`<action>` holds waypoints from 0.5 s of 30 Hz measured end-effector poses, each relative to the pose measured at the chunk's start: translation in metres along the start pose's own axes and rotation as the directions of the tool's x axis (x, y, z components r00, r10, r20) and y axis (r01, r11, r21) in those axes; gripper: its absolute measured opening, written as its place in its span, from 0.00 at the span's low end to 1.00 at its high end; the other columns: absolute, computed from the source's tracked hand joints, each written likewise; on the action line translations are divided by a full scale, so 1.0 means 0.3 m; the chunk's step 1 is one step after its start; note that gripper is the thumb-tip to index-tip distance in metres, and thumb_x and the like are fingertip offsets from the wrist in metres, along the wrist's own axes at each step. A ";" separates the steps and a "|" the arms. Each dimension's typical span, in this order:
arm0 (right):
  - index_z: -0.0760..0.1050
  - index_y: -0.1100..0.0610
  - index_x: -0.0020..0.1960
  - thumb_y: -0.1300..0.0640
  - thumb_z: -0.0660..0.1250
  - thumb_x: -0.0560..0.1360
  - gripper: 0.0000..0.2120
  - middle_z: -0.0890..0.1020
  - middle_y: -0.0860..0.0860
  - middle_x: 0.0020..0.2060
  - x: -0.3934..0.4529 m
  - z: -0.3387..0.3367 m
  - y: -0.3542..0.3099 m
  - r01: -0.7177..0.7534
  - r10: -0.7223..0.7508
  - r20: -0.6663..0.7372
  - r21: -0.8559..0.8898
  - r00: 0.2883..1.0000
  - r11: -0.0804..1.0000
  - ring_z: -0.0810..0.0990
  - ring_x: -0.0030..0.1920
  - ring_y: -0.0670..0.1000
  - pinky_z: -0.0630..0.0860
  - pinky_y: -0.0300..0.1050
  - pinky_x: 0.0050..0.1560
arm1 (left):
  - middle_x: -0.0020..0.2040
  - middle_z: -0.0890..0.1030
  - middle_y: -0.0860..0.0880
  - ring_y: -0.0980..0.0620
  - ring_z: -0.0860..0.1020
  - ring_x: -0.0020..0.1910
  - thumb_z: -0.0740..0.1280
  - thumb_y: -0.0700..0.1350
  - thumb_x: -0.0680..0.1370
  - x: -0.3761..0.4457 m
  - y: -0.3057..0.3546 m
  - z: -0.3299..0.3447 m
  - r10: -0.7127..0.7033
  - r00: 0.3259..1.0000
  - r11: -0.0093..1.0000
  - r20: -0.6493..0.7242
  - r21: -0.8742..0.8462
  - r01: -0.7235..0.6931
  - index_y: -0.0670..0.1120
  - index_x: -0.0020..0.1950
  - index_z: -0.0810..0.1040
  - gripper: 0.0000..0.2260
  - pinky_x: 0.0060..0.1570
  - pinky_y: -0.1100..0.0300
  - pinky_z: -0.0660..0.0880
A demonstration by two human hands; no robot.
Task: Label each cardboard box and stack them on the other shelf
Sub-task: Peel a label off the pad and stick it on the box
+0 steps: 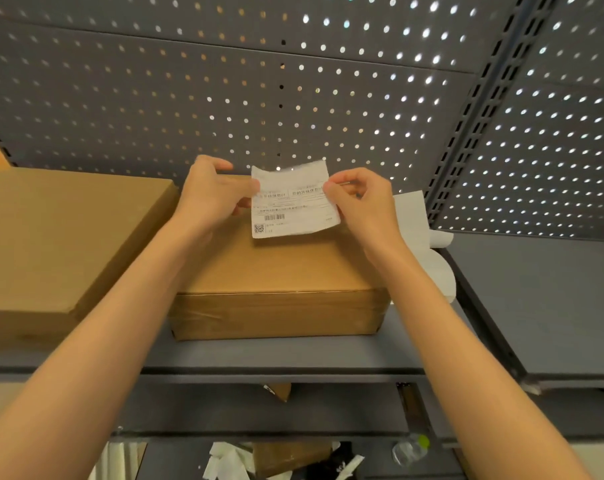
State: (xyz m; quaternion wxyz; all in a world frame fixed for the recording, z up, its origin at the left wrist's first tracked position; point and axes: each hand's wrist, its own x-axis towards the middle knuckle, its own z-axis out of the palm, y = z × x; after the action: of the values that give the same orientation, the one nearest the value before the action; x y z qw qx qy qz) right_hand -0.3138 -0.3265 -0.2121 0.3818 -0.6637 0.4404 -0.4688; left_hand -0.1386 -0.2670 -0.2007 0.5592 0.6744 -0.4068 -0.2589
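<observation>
A white shipping label (293, 202) with a barcode and QR code is held up above a brown cardboard box (280, 271) on the grey shelf (259, 355). My left hand (214, 192) pinches the label's left edge, and my right hand (356, 199) pinches its upper right corner. The label is curled and hangs over the box's far half; whether its lower edge touches the box I cannot tell. A larger flat cardboard box (61, 237) lies to the left on the same shelf.
White label backing strips (428, 244) curl at the right of the box by the shelf upright (467, 133). A second grey shelf (553, 299) lies to the right. Pegboard (224, 81) forms the back wall. Paper scraps, a box and a plastic bottle (411, 448) lie below.
</observation>
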 end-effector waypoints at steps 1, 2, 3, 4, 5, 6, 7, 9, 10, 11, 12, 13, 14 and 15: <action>0.78 0.56 0.47 0.59 0.68 0.74 0.02 0.79 0.47 0.36 0.003 0.000 0.003 -0.004 0.004 0.000 -0.010 1.000 1.000 0.78 0.39 0.46 0.73 0.40 0.43 | 0.44 0.80 0.46 0.56 0.77 0.33 0.70 0.39 0.74 0.001 0.004 -0.004 -0.022 1.000 1.000 0.006 -0.008 0.022 0.42 0.59 0.68 0.17 0.28 0.69 0.72; 0.78 0.55 0.46 0.59 0.68 0.74 0.02 0.79 0.47 0.35 0.006 0.001 0.008 -0.007 0.007 0.004 -0.021 1.000 1.000 0.78 0.39 0.46 0.73 0.40 0.43 | 0.44 0.80 0.45 0.56 0.77 0.32 0.70 0.38 0.74 0.001 0.007 -0.008 -0.036 0.999 0.999 0.012 -0.015 0.036 0.42 0.59 0.66 0.18 0.25 0.70 0.71; 0.78 0.55 0.46 0.59 0.68 0.74 0.02 0.79 0.47 0.35 0.007 0.001 0.011 -0.005 0.006 0.012 -0.031 1.000 1.000 0.77 0.38 0.45 0.73 0.39 0.43 | 0.46 0.80 0.43 0.55 0.77 0.32 0.70 0.38 0.73 0.004 0.008 -0.013 -0.044 0.999 0.999 0.016 -0.015 0.044 0.42 0.58 0.66 0.18 0.23 0.70 0.71; 0.78 0.55 0.45 0.59 0.68 0.73 0.01 0.80 0.47 0.34 0.007 0.003 0.015 -0.001 0.002 0.017 -0.041 1.000 0.999 0.77 0.37 0.45 0.73 0.39 0.43 | 0.48 0.80 0.41 0.54 0.78 0.32 0.70 0.38 0.73 0.006 0.010 -0.016 -0.049 0.999 0.999 0.016 -0.008 0.049 0.42 0.57 0.67 0.17 0.23 0.70 0.71; 0.78 0.55 0.44 0.59 0.68 0.73 0.01 0.80 0.47 0.34 0.007 0.005 0.018 0.003 -0.002 0.019 -0.054 1.000 0.999 0.77 0.36 0.44 0.73 0.38 0.43 | 0.49 0.80 0.40 0.53 0.78 0.32 0.70 0.37 0.73 0.010 0.009 -0.018 -0.052 0.999 0.999 0.016 0.000 0.052 0.42 0.57 0.67 0.17 0.23 0.69 0.71; 0.79 0.55 0.44 0.59 0.68 0.73 0.01 0.80 0.47 0.33 0.007 0.006 0.021 0.007 -0.005 0.017 -0.071 1.000 0.997 0.77 0.36 0.44 0.72 0.37 0.42 | 0.49 0.80 0.40 0.52 0.78 0.32 0.70 0.38 0.73 0.012 0.007 -0.018 -0.056 0.998 0.998 0.016 0.009 0.056 0.42 0.56 0.68 0.16 0.24 0.68 0.72; 0.79 0.56 0.45 0.59 0.68 0.73 0.02 0.80 0.48 0.33 0.008 0.007 0.023 0.009 -0.007 0.015 -0.089 1.000 0.996 0.77 0.36 0.44 0.72 0.36 0.41 | 0.49 0.81 0.40 0.52 0.78 0.33 0.71 0.38 0.72 0.017 0.004 -0.018 -0.064 0.998 0.998 0.016 0.022 0.063 0.42 0.55 0.69 0.15 0.26 0.67 0.72; 0.79 0.56 0.46 0.59 0.68 0.72 0.03 0.80 0.48 0.34 0.011 0.008 0.027 0.011 -0.009 0.016 -0.132 1.000 0.991 0.77 0.37 0.45 0.72 0.36 0.40 | 0.48 0.82 0.40 0.52 0.79 0.33 0.72 0.38 0.72 0.025 -0.001 -0.015 -0.080 0.997 0.996 0.009 0.051 0.079 0.42 0.52 0.69 0.14 0.26 0.67 0.71; 0.79 0.56 0.46 0.59 0.68 0.72 0.03 0.80 0.48 0.34 0.012 0.008 0.029 0.013 -0.010 0.019 -0.154 1.000 0.988 0.77 0.37 0.46 0.72 0.37 0.40 | 0.47 0.82 0.41 0.53 0.79 0.32 0.72 0.38 0.71 0.028 -0.002 -0.014 -0.084 0.996 0.994 0.002 0.069 0.084 0.43 0.50 0.70 0.13 0.24 0.68 0.70; 0.80 0.56 0.46 0.59 0.68 0.72 0.04 0.79 0.47 0.33 0.013 0.009 0.031 0.016 -0.012 0.024 -0.177 1.000 0.984 0.77 0.37 0.45 0.72 0.38 0.40 | 0.45 0.81 0.42 0.54 0.79 0.30 0.72 0.38 0.71 0.033 -0.004 -0.013 -0.087 0.996 0.992 -0.004 0.089 0.087 0.44 0.47 0.70 0.12 0.21 0.70 0.68; 0.80 0.57 0.46 0.59 0.68 0.72 0.04 0.79 0.47 0.33 0.014 0.009 0.033 0.018 -0.013 0.029 -0.199 0.999 0.980 0.76 0.37 0.45 0.72 0.39 0.41 | 0.43 0.81 0.43 0.56 0.78 0.27 0.73 0.39 0.71 0.036 -0.006 -0.011 -0.087 0.996 0.990 -0.006 0.111 0.087 0.45 0.44 0.69 0.12 0.20 0.71 0.67; 0.80 0.57 0.47 0.59 0.68 0.72 0.05 0.79 0.47 0.33 0.015 0.010 0.035 0.020 -0.013 0.034 -0.217 0.999 0.976 0.76 0.37 0.44 0.73 0.39 0.42 | 0.41 0.81 0.45 0.59 0.77 0.24 0.73 0.39 0.71 0.038 -0.008 -0.010 -0.089 0.996 0.987 -0.004 0.135 0.089 0.47 0.42 0.69 0.12 0.20 0.71 0.67; 0.80 0.58 0.47 0.59 0.68 0.73 0.05 0.79 0.47 0.33 0.017 0.012 0.036 0.020 -0.011 0.038 -0.234 0.999 0.972 0.76 0.37 0.45 0.73 0.41 0.43 | 0.40 0.80 0.46 0.59 0.76 0.23 0.73 0.39 0.71 0.039 -0.010 -0.009 -0.090 0.996 0.984 -0.003 0.156 0.090 0.47 0.41 0.69 0.13 0.20 0.70 0.68; 0.80 0.58 0.47 0.59 0.68 0.73 0.05 0.79 0.47 0.33 0.018 0.014 0.037 0.021 -0.011 0.042 -0.251 0.999 0.968 0.77 0.39 0.46 0.74 0.42 0.44 | 0.39 0.80 0.46 0.58 0.76 0.24 0.73 0.40 0.71 0.040 -0.013 -0.008 -0.093 0.996 0.981 -0.003 0.169 0.092 0.47 0.41 0.69 0.13 0.22 0.69 0.68</action>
State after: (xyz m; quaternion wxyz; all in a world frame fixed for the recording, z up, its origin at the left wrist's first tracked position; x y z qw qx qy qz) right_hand -0.3113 -0.3348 -0.2221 0.2994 -0.7197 0.4831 -0.3988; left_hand -0.1291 -0.2755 -0.2027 0.4861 0.7370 -0.3969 -0.2510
